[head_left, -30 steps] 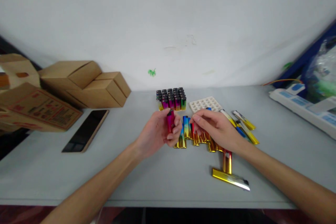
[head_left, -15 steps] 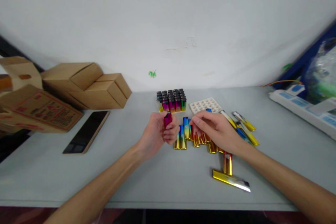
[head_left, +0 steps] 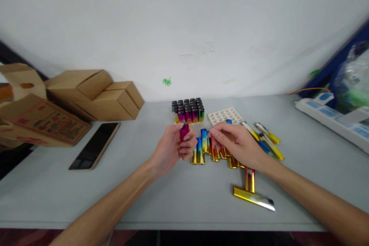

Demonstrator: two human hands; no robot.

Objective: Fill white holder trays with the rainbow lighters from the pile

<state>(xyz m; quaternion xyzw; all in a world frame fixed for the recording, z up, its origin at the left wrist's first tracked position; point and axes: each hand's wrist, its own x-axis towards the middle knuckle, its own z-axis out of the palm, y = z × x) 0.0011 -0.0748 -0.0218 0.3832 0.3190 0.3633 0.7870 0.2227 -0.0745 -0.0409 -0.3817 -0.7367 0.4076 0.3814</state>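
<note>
"What do the fingers of the left hand (head_left: 168, 148) do?"

"They are closed around a magenta lighter (head_left: 183, 132), near the middle of the frame. It is held about upright, and the thumb is close to its dark top."

"And the right hand (head_left: 240, 142)?"

"Its fingers are bent, with the thumb near to the forefinger, right of the centre. Whether something is pinched there, I cannot tell, because the hand itself hides this place."

"Which things are nearest to it?"

"Around it lie shiny blue, red and gold lighters (head_left: 204, 142), partly covered by this hand. To its right are some white-and-gold lighters (head_left: 273, 149). In the lower right of the frame there is one silver-and-gold lighter (head_left: 252, 197)."

"And farther away?"

"Just above the left hand, a block of lighters (head_left: 188, 114) stands with black tops upward. Near it, to the right, is a white tray (head_left: 212, 117) with small compartments. At the left I see a phone (head_left: 94, 146), and behind it cardboard boxes (head_left: 103, 100). A white power strip (head_left: 334, 122) is at the right edge. The grey table (head_left: 161, 200) fills much of the lower half."
</note>
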